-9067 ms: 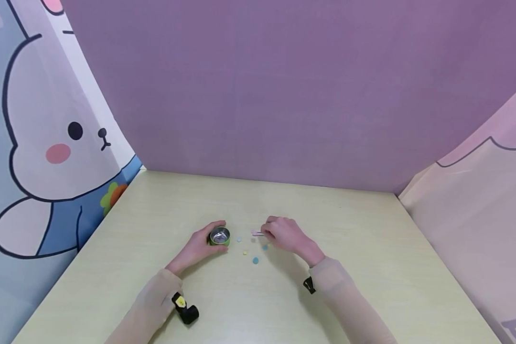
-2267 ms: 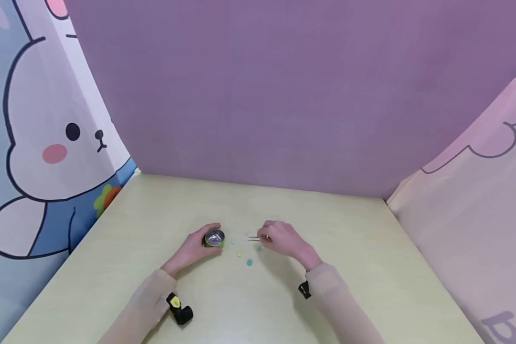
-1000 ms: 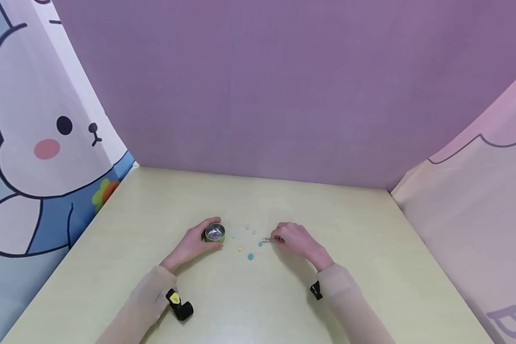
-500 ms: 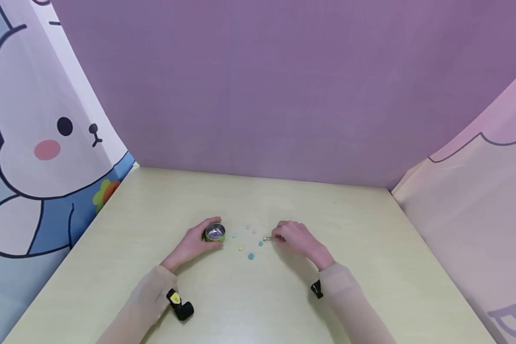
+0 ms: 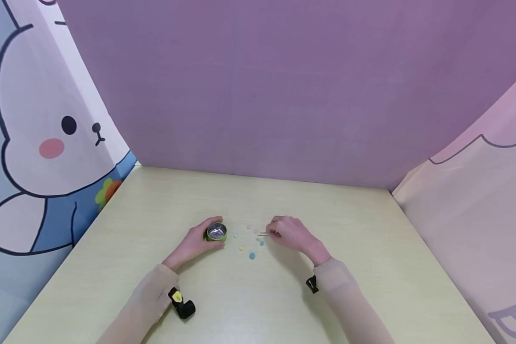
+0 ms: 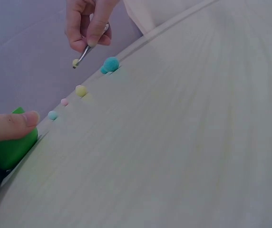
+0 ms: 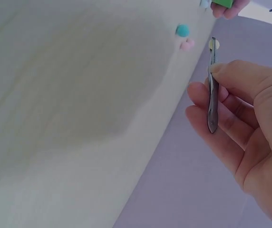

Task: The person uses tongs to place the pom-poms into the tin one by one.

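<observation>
My left hand (image 5: pixel 199 241) grips a small green cup (image 5: pixel 217 233) with a silvery inside, standing upright on the table; the thumb and fingers wrap its sides. My right hand (image 5: pixel 290 233) pinches metal tweezers (image 7: pixel 212 102). A small pale yellow pompom (image 6: pixel 75 62) sits at the tweezer tips, held above the table. Between the hands lie more pompoms: a larger blue one (image 5: pixel 252 256), a smaller blue one (image 5: pixel 262 243), a yellow one (image 5: pixel 241 248), a light blue one (image 5: pixel 235 236) and two pink ones (image 5: pixel 248 227), close together.
The pale wooden table (image 5: pixel 352 224) spreads around both hands. A purple backdrop (image 5: pixel 258 95) rises behind its far edge. A rabbit-print cloth (image 5: pixel 47 143) hangs on the left and a pale printed one (image 5: pixel 477 200) on the right.
The right hand's tweezers closed on the pale yellow pompom beside the small blue one. They have now lifted it up and slightly left. The left hand still holds the cup.
</observation>
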`<act>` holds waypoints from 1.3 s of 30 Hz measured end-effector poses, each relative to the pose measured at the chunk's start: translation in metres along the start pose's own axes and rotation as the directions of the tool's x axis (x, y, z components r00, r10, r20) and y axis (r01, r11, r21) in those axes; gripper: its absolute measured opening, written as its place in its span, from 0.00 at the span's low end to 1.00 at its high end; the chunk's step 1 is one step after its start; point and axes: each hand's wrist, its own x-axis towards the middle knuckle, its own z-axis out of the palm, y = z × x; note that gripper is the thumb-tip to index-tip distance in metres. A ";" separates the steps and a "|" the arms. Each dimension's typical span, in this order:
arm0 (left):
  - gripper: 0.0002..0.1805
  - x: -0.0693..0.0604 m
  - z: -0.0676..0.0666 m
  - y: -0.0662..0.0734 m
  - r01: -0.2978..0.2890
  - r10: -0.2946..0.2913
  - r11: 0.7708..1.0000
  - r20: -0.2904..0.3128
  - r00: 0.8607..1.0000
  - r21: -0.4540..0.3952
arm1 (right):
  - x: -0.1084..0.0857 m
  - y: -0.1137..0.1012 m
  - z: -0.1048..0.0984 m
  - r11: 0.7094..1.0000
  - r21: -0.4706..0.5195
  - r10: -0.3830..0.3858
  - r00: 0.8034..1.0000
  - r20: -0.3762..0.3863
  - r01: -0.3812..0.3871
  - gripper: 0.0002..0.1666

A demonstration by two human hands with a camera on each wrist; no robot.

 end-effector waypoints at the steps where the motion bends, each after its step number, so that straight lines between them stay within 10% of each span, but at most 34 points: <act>1: 0.44 0.000 0.000 0.000 0.001 -0.001 1.000 0.000 1.000 -0.001 | 0.001 -0.001 0.000 1.000 -0.001 -0.005 1.000 -0.003 0.005 0.11; 39: 0.45 0.001 0.001 -0.001 -0.011 0.011 1.000 -0.009 1.000 -0.009 | 0.056 -0.036 -0.003 0.994 -0.009 -0.104 0.994 0.030 0.105 0.07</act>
